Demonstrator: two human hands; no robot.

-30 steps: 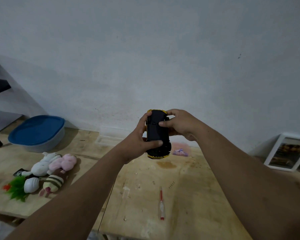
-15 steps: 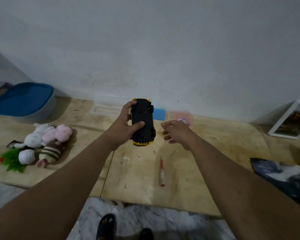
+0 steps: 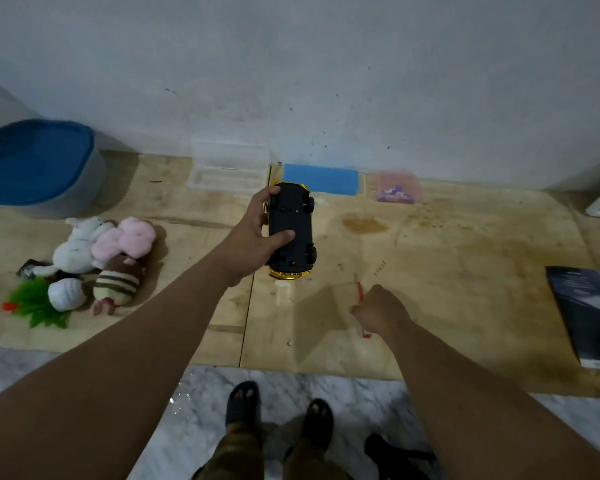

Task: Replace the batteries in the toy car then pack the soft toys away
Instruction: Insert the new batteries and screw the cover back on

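Note:
My left hand (image 3: 253, 237) holds the toy car (image 3: 291, 230) upside down above the plywood board, black underside up and yellow body showing at both ends. My right hand (image 3: 378, 311) is down on the board, fingers curled around the red-and-white screwdriver (image 3: 360, 292), whose two ends stick out from under the hand. A pile of soft toys (image 3: 104, 258) lies on the board at the left: a white one, a pink one, a brown striped one and a small white one on a green leafy piece.
A grey tub with a blue lid (image 3: 35, 164) stands at the far left. Against the wall sit a clear plastic box (image 3: 229, 168), a blue lid (image 3: 321, 180) and a pink box (image 3: 397, 187). A dark book (image 3: 593, 310) lies at the right. My feet stand on marble floor below.
My right hand left the car and dropped onto the screwdriver. The left hand now holds the car alone, and my view has tilted down toward the floor.

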